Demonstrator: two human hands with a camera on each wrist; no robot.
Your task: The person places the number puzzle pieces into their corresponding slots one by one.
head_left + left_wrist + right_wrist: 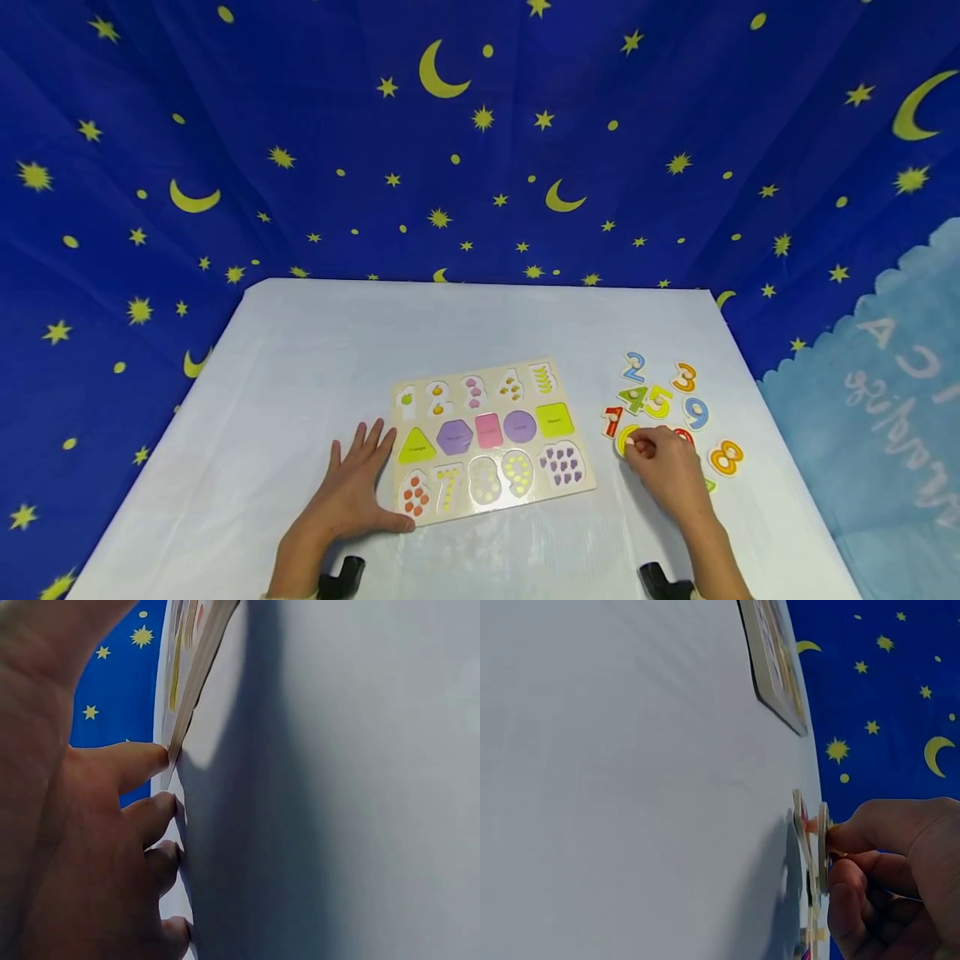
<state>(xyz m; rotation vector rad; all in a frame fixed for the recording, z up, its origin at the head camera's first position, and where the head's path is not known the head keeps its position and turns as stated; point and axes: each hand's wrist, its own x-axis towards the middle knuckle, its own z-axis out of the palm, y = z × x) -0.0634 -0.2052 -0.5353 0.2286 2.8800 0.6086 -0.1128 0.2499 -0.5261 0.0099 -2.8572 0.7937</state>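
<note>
A wooden number puzzle board [465,446] lies on the table with printed shapes and number-shaped recesses. My left hand [352,487] is spread along its left edge, fingers straight, index finger and thumb at the board; the left wrist view shows a fingertip against its side. My right hand [670,467] pinches a yellow number piece [622,442] between thumb and fingers, right of the board. In the right wrist view this piece [823,851] stands on edge just above other pieces. Which digit it is cannot be told, as the fingers cover part.
Around my right hand lie number pieces: a blue 2 [633,367], an orange 3 [684,377], a green 4 [633,398], a yellow 5 [658,402], a blue 9 [696,412], an orange 8 [726,457] and a red piece [612,422]. Red and green pieces are partly hidden beneath the hand.
</note>
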